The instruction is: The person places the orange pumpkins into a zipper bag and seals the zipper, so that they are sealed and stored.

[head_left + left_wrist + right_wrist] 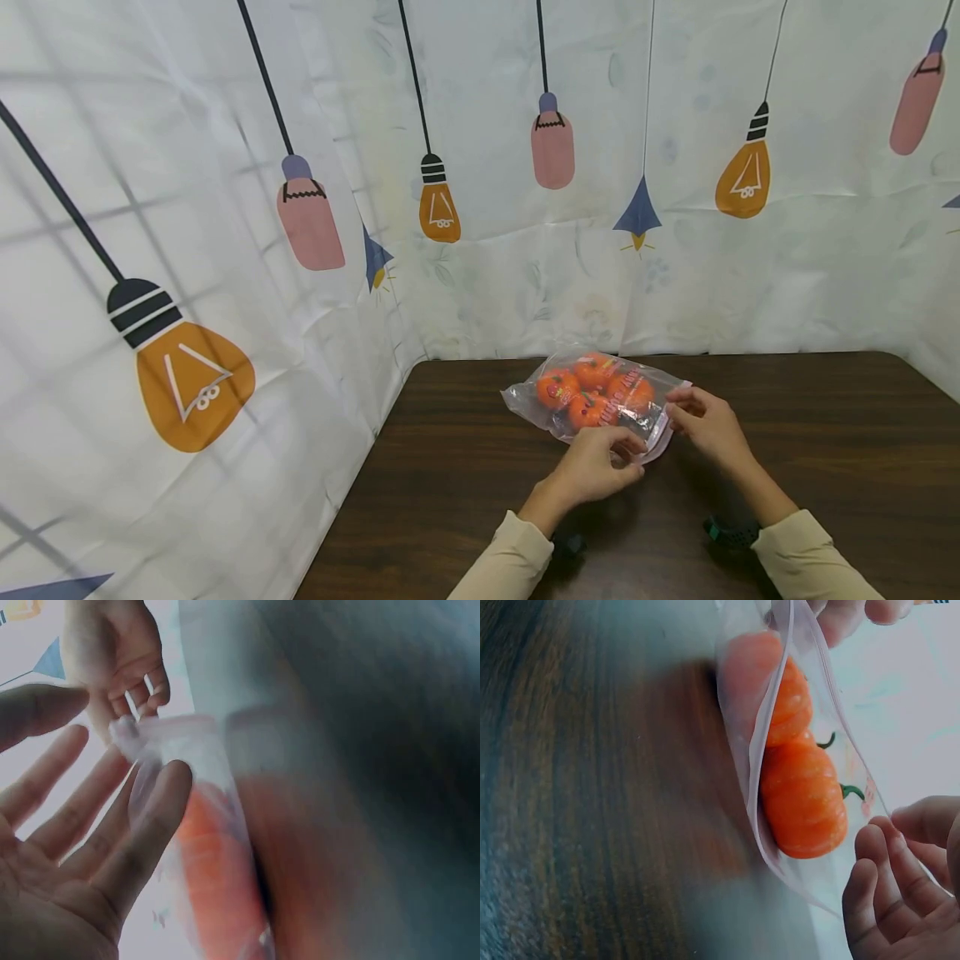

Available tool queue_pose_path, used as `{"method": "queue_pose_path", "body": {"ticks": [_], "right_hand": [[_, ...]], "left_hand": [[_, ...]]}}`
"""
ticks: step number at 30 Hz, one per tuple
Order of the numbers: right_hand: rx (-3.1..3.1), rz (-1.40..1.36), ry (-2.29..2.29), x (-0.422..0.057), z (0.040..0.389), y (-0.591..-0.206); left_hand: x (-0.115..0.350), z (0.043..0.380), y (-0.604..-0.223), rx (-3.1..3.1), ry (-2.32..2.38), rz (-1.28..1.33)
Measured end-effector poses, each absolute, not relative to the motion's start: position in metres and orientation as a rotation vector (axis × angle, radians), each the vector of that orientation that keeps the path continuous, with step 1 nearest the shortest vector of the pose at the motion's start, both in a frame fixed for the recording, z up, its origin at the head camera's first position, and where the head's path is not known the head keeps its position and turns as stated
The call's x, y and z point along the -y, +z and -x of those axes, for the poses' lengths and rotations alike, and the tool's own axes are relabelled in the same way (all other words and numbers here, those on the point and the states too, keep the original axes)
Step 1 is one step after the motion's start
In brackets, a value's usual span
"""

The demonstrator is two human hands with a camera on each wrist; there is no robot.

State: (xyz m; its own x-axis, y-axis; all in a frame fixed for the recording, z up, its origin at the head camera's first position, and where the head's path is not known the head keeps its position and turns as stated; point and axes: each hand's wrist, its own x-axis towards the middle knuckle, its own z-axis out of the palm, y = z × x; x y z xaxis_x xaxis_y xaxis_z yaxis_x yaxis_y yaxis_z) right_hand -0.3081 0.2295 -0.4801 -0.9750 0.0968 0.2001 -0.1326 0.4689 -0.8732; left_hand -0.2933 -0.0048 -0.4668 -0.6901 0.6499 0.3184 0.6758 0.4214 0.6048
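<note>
A clear zip bag (551,412) with printed lettering lies on the table, several small orange pumpkins (592,408) inside it. In the right wrist view its mouth gapes, and green stems show on the pumpkins (804,799). My right hand (705,425) pinches the far right corner of the bag's mouth between thumb and fingertips, as the right wrist view shows. At the near side of the mouth is my left hand (592,467). Its fingers are spread in the left wrist view, one fingertip (176,780) against the bag's edge.
The dark wood table (420,500) runs back to a white curtain (487,292) printed with hanging lamps. Another curtain hangs along the left side. Dark bands with devices (731,532) sit at both wrists, below beige sleeves.
</note>
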Motion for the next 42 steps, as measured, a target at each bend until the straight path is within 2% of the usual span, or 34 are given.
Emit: {"method": "queue_pose_path", "body": {"ticks": [6,13,25,33,42], "right_hand": [[2.544,-0.007,1.48,-0.231,0.308,-0.482],[2.58,-0.031,1.437,-0.234,0.31,-0.482],[2.674,-0.07,1.406,-0.238,0.311,-0.483],[2.743,-0.195,1.336,-0.242,0.31,-0.482],[2.76,-0.459,1.294,-0.248,0.306,-0.466]], "left_hand": [[0.012,0.298,-0.46,2.662,-0.889,1.338],[0.014,0.302,-0.458,2.706,-0.631,1.327],[0.012,0.298,-0.47,2.621,-0.165,1.112],[0.011,0.297,-0.473,2.573,-0.159,1.11],[0.011,0.3,-0.473,2.595,-0.312,1.184]]}}
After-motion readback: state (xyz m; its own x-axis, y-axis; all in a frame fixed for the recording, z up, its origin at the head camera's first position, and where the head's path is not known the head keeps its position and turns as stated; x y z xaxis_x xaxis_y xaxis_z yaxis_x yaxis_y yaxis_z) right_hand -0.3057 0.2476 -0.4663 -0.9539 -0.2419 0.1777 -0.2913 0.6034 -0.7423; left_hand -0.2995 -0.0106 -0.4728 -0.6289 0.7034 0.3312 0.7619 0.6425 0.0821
